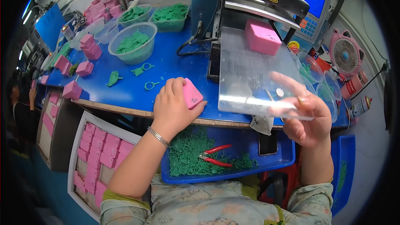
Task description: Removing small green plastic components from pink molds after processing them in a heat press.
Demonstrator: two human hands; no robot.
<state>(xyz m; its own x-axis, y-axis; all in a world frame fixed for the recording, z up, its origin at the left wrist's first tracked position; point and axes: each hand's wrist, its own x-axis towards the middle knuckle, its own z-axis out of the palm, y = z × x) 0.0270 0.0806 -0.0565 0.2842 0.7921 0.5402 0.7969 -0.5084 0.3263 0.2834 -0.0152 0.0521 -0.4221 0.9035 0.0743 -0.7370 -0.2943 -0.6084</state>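
Note:
My left hand (171, 104) grips a pink block (192, 95) with dark marks, at the front edge of the blue table. At the right, my right hand (307, 115) is at the front right corner of a clear plastic plate (240, 68). Its fingers are spread and partly blurred, some seen through the plate; whether they hold the plate is unclear. Another pink block (263, 37) sits on the far part of this plate, just in front of the press head (262, 3). Two green ring-shaped pieces (151, 85) and a green scoop-shaped piece (114, 78) lie left of my left hand.
Bowls of green pieces (132, 48) stand at the back left, near stacked pink blocks (90, 47). Below the table edge, a blue tray (228, 175) holds green scraps, red-handled nippers (217, 156) and a phone (267, 143). A pink fan (345, 53) stands right. Another person (23, 109) is far left.

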